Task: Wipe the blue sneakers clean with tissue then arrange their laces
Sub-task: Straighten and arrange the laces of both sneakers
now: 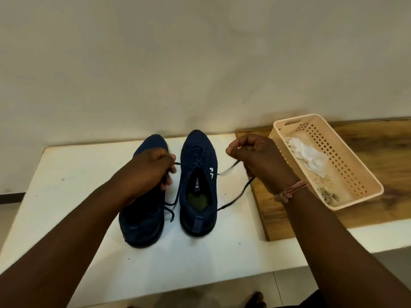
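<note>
Home-like room: plain wall (pixel 200 52), white table (pixel 73 185).

Right sneaker (pixel 198 183): we take it as our landmark, toe toward the wall on the white worktop (pixel 77 174).
Left sneaker (pixel 142 210): just beside it.
Left hand (pixel 153 170): we grip one lace end, fingers curled.
Right hand (pixel 255 156): we pinch the other lace end.
Basket (pixel 360 174): further right, holding crumpled tissue (pixel 309 156).

We see a softly and evenly lit indoor scene, with short, faint shadows under the sneakers (pixel 169 187). The white table (pixel 73 174) looks bright without glare. Our wide-angle view bends straight edges near the borders, and the lace (pixel 226 170) is motion-blurred.
</note>
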